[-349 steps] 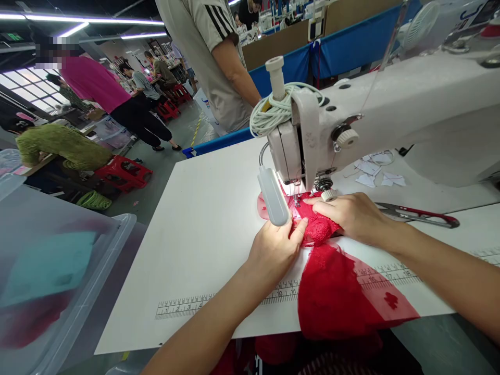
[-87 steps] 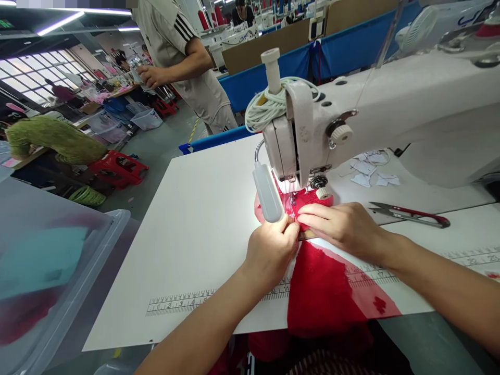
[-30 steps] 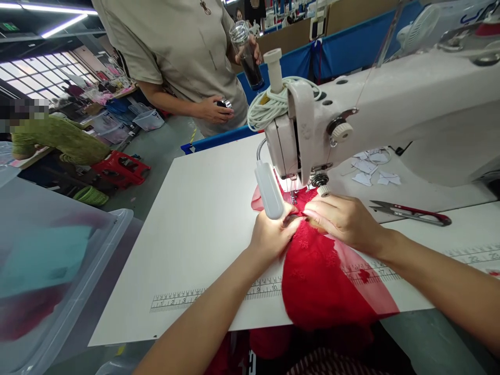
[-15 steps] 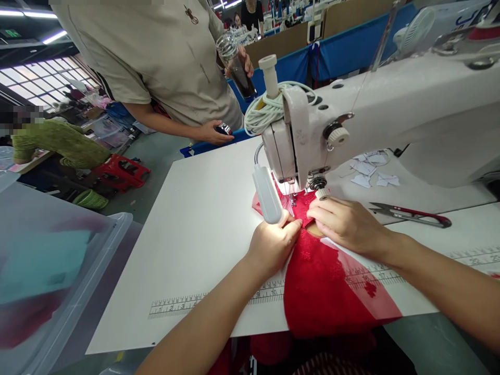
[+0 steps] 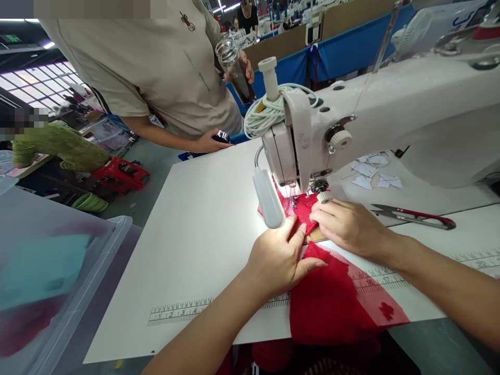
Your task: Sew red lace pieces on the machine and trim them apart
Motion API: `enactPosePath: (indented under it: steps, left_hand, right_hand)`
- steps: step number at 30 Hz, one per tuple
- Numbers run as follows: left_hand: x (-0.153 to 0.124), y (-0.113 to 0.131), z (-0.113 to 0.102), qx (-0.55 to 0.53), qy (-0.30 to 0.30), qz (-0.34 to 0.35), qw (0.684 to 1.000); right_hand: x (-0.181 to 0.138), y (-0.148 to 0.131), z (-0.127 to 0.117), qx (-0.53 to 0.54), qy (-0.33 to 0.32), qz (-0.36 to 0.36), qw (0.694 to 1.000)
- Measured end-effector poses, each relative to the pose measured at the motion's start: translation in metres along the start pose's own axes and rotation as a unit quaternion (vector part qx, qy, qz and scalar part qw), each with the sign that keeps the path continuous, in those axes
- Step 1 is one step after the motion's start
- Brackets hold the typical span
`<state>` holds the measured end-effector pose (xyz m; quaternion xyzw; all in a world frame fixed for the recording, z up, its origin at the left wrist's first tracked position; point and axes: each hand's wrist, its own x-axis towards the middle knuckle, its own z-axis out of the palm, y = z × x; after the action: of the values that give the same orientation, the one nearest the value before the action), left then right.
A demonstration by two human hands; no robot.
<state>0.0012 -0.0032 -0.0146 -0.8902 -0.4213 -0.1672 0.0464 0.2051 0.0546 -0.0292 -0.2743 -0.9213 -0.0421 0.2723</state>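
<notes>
Red lace fabric [image 5: 328,297] with a sheer part lies on the white table and hangs over its front edge. Its far end runs under the presser foot [image 5: 294,202] of a white sewing machine [image 5: 398,112]. My left hand [image 5: 273,255] lies on the fabric left of the needle, fingers stretched out and thumb spread away. Closed fingers of my right hand [image 5: 346,224] pinch the fabric edge just right of the foot. A small lamp [image 5: 269,200] partly hides the cloth near the needle.
Red-handled thread snips [image 5: 420,216] lie right of my right hand, near white fabric scraps [image 5: 365,169]. A person [image 5: 164,73] holding a bottle [image 5: 236,73] stands across the table. A clear plastic bin [image 5: 113,245] stands at the left. A printed ruler [image 5: 179,311] runs along the table's front.
My left hand has let go of its pinch; its fingers are now spread on the fabric and the thumb is out. The near fabric has dropped slightly towards me. My right hand stays nearly in place.
</notes>
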Motion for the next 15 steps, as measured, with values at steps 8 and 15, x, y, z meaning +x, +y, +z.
enactPosePath:
  steps: [8,15]
  left_hand:
    - [-0.0014,0.0009,0.0018,0.023,0.028,0.02,0.999]
    - [-0.0014,0.0005,0.0046,0.018,0.024,0.01,1.0]
  right_hand:
    - [-0.0007,0.0004,0.0021,0.008,-0.007,0.002,1.0]
    - [0.0002,0.0007,0.003,0.018,-0.006,0.01,1.0]
